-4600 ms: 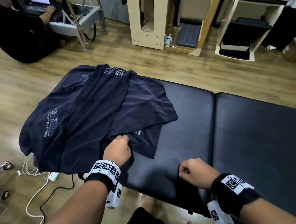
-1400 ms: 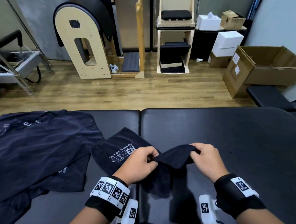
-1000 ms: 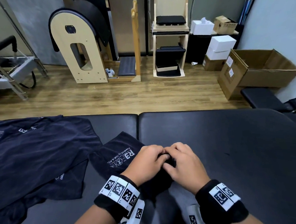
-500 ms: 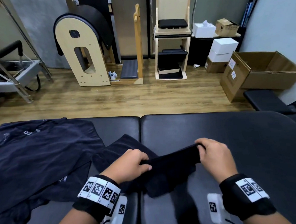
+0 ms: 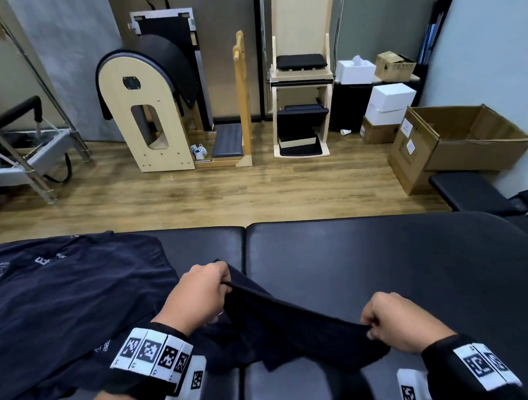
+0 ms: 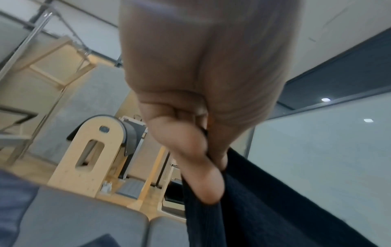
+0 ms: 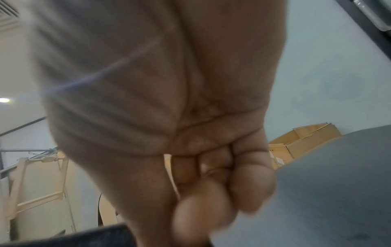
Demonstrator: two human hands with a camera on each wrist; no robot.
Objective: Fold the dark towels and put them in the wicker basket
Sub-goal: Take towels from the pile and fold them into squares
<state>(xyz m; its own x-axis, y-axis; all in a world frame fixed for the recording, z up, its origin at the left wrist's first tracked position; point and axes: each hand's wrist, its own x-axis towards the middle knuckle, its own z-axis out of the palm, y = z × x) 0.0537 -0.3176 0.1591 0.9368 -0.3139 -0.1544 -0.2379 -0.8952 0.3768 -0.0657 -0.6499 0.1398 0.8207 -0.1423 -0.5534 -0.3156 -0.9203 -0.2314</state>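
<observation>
A small dark towel [image 5: 294, 329] is stretched between my two hands just above the black padded table [image 5: 382, 270]. My left hand [image 5: 205, 291] pinches its far left corner, with the cloth [image 6: 253, 200] hanging down from the fingers in the left wrist view. My right hand [image 5: 388, 321] grips the near right corner, fingers curled into the palm [image 7: 222, 183]. The towel's lower part sags onto the table. A pile of larger dark towels [image 5: 69, 301] with white logos lies spread on the table's left end. No wicker basket is in view.
The table's right half is bare black padding. Beyond it are a wooden floor, a wooden arch barrel [image 5: 148, 114], a wooden chair unit [image 5: 300, 106], white boxes [image 5: 389, 101] and an open cardboard box [image 5: 458, 146] at the right.
My hands have drawn further apart, the left away from me and the right toward me, pulling the small towel taut on a diagonal. The head camera has tilted slightly.
</observation>
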